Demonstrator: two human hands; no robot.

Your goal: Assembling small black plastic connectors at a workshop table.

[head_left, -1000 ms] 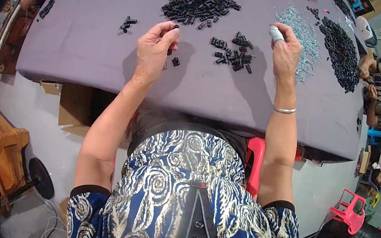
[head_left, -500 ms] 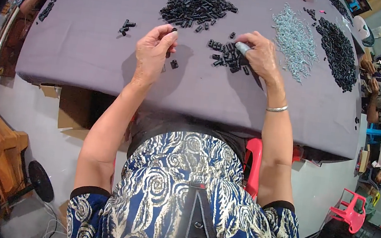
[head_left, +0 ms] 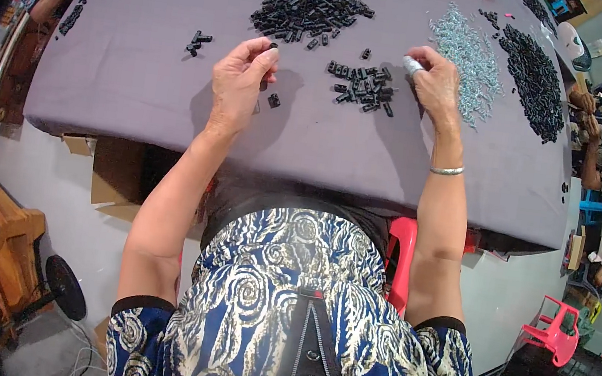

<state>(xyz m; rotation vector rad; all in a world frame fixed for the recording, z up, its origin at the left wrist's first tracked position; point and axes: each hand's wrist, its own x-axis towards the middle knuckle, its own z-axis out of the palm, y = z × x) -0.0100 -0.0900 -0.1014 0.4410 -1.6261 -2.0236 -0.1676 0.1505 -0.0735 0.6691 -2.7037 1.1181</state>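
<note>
My left hand (head_left: 237, 84) is closed, pinching a small black plastic part (head_left: 273, 46) between thumb and fingertips just above the table. A single black piece (head_left: 274, 100) lies beneath it. To the right of a loose cluster of black parts (head_left: 363, 88), my right hand (head_left: 437, 88) hovers with curled fingers. A pale wrap (head_left: 413, 65) covers one of its digits, and whatever the fingers hold is hidden. Beside that hand spreads a pile of small silvery metal pieces (head_left: 463, 46). A big heap of black parts (head_left: 306, 6) lies farther off.
A grey cloth (head_left: 131, 90) covers the table. Another long black heap (head_left: 532, 81) lies at the right, and a few black pieces (head_left: 198, 42) sit at the left. Other people work at both sides. A pink chair (head_left: 556, 332) stands on the floor.
My right hand has moved right, away from the cluster of black parts and up to the silvery pile. My left hand stays nearly in place, still pinching its black part.
</note>
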